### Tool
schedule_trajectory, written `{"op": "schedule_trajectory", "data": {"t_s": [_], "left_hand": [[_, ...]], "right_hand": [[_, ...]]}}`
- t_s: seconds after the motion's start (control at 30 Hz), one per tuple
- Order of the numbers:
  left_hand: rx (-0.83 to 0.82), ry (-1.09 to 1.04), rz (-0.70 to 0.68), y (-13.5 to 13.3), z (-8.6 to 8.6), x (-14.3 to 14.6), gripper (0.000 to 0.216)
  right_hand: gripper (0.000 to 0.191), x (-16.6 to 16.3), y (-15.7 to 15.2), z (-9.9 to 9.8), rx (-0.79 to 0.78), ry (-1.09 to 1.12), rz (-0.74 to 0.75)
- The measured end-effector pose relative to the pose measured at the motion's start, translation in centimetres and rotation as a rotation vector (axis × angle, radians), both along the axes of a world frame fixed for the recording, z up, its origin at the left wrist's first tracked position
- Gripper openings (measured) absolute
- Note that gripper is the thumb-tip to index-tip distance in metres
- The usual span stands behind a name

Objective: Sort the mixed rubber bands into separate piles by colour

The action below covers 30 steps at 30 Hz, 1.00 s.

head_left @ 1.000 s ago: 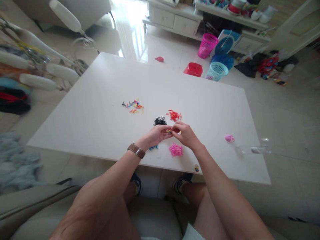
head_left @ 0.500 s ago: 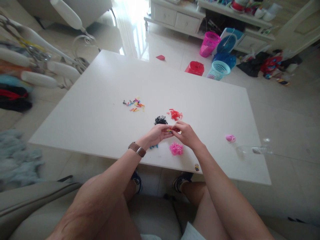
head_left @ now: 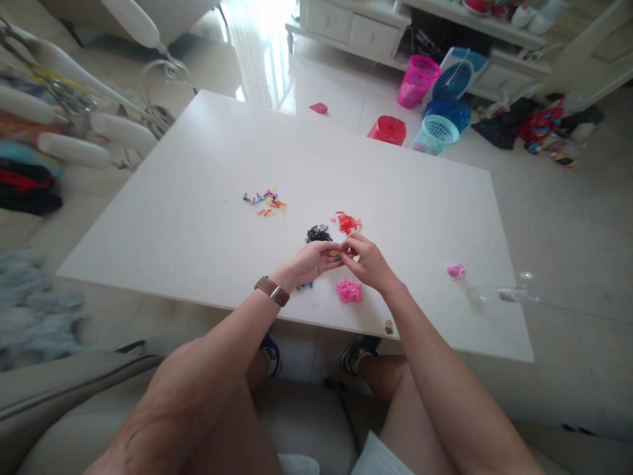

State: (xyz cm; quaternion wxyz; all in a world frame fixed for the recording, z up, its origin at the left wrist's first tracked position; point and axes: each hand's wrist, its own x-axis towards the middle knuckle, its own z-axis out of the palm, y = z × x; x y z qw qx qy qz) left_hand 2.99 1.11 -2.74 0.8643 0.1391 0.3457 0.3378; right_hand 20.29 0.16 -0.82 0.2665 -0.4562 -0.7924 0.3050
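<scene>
Over the white table (head_left: 163, 198), my left hand (head_left: 315, 260) lies palm up with a few small coloured rubber bands (head_left: 334, 254), yellow and blue among them, on its fingers. My right hand (head_left: 364, 258) meets it from the right, thumb and fingertips pinched just over those bands; what is in the pinch is too small to make out. Behind the hands lie a black pile of bands (head_left: 319, 233) and a red pile (head_left: 348, 222). Nearer me are a pink pile (head_left: 349, 290) and some blue bands (head_left: 305, 285), partly hidden by my left wrist.
A mixed-colour group of bands (head_left: 270, 201) is spread farther left. On the right are a pink object (head_left: 455, 271) and a clear bottle-like thing (head_left: 504, 294). A small yellow figure (head_left: 389, 326) lies by the near edge. Baskets (head_left: 435, 135) and a red stool (head_left: 388, 130) stand beyond the table.
My right fingertips have shifted slightly over the left palm, and the bands there show a little more. The piles look the same; the whole view has tilted slightly.
</scene>
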Motion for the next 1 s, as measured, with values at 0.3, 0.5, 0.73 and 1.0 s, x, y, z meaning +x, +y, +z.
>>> {"op": "schedule_trajectory", "data": {"t_s": [0.3, 0.5, 0.73, 1.0], "left_hand": [[-0.004, -0.034, 0.012, -0.1, -0.6, 0.0, 0.027], [0.022, -0.022, -0.002, -0.2, -0.9, 0.2, 0.026], [0.018, -0.028, 0.03, -0.2, -0.3, 0.3, 0.032], [0.058, -0.019, 0.046, -0.2, -0.2, -0.2, 0.02]], "right_hand": [[0.007, -1.2, -0.3, -0.6, -0.034, -0.064, -0.038], [0.013, -1.5, -0.4, -0.6, -0.048, -0.108, 0.0], [0.008, -1.5, -0.5, 0.3, -0.046, 0.085, -0.079], [0.009, -0.5, 0.5, 0.4, -0.072, 0.252, -0.312]]}}
